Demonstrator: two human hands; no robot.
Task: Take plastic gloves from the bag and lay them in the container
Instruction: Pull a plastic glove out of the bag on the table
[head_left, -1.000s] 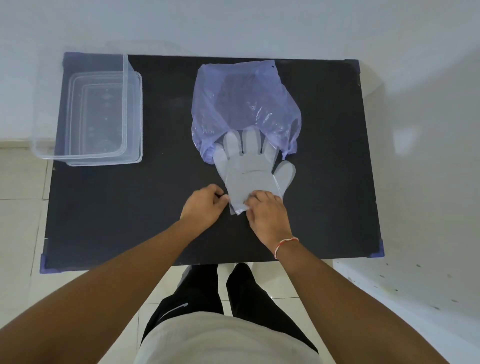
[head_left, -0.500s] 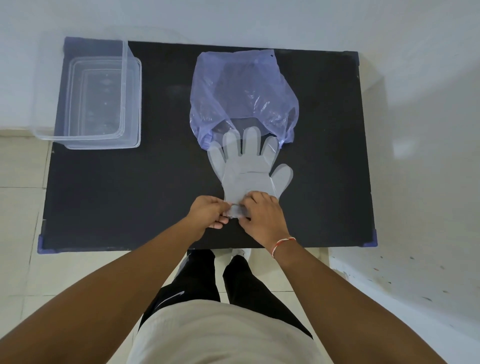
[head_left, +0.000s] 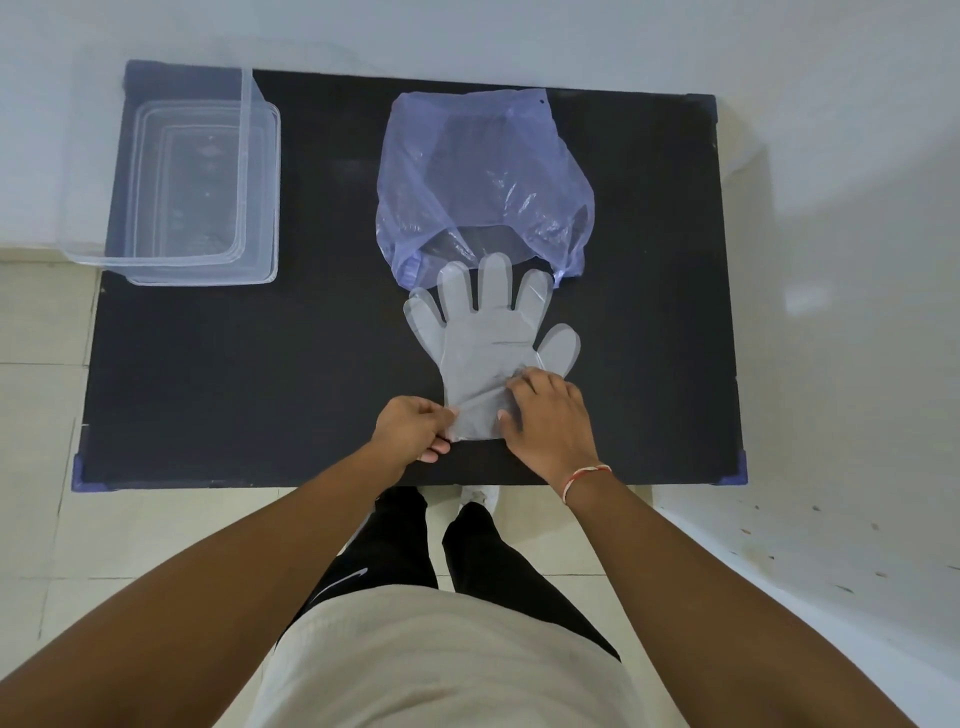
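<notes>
A clear plastic glove (head_left: 485, 343) is lying flat on the black worktop (head_left: 260, 374), its fingertips overlapping the purple bag (head_left: 478, 176). The left hand (head_left: 413, 428) is pinching its cuff; the right hand (head_left: 550, 415) is pressing beside that grip, fingers spread. The clear container (head_left: 197, 176) is sitting well apart, far left.

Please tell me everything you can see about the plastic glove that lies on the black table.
The plastic glove is thin, translucent and greyish-white, lying flat on the black table, fingers spread toward the purple bag, thumb to the right. Its longest fingertips just overlap the bag's open mouth. The cuff is wrinkled: the left hand pinches its left corner and the right hand presses on its right side.
</notes>
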